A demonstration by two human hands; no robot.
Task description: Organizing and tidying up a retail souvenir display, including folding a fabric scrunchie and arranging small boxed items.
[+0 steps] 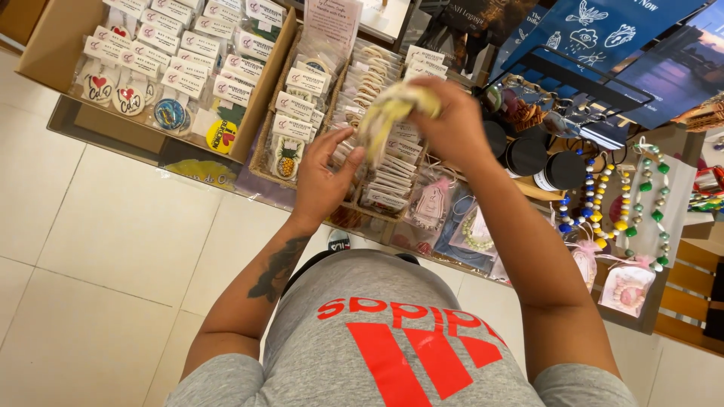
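Two hands meet above a wicker tray (265, 143) of packaged trinkets: the right hand (451, 128) pinches a blurred yellowish packet (388, 113) at its top, while the left hand (323, 177), fingers spread, touches its lower edge. Bead necklaces (612, 205) hang well apart, rightward.

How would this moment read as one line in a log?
right hand: grips pale yellow packet | left hand: open, touching the packet's lower end | below: wicker tray of carded trinkets

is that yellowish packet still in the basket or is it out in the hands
Out. The yellowish packet is lifted above the wicker basket, gripped by the right hand, with the left hand touching its lower end.
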